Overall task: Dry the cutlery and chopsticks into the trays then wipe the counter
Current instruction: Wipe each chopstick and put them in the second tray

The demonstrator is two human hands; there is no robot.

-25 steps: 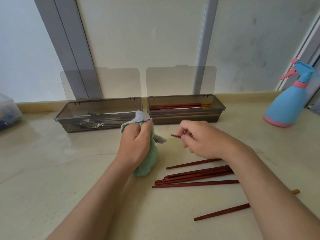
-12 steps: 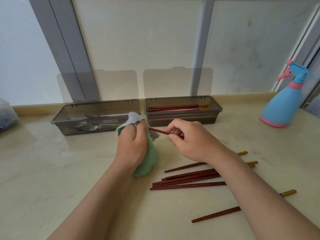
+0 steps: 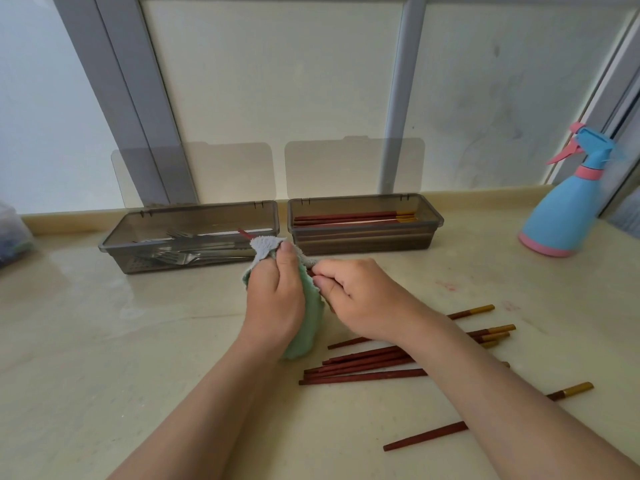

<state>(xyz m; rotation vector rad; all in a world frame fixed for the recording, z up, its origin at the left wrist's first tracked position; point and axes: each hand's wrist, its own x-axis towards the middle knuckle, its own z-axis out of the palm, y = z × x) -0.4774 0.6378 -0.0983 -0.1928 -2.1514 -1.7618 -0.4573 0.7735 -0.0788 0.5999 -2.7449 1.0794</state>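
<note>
Two smoky trays stand far on the table (image 3: 104, 341): the left tray (image 3: 117, 244) holds forks (image 3: 180, 235), the right tray (image 3: 367, 242) stored chopsticks (image 3: 346, 217), red with gold ends. The left hand (image 3: 273, 299) grips a green-grey cloth (image 3: 308, 327) around one dark red chopstick (image 3: 243, 233), whose tip now pokes out leftward. The right hand (image 3: 360, 299) pinches its other end, now against the cloth. At least six loose chopsticks (image 3: 363, 368) lie near right.

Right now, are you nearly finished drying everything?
Not yet. Forks lie in the left tray, some chopsticks in the right tray. The left hand grips the cloth round one chopstick; the right hand pinches it. Loose chopsticks on the counter remain, then wiping.
</note>
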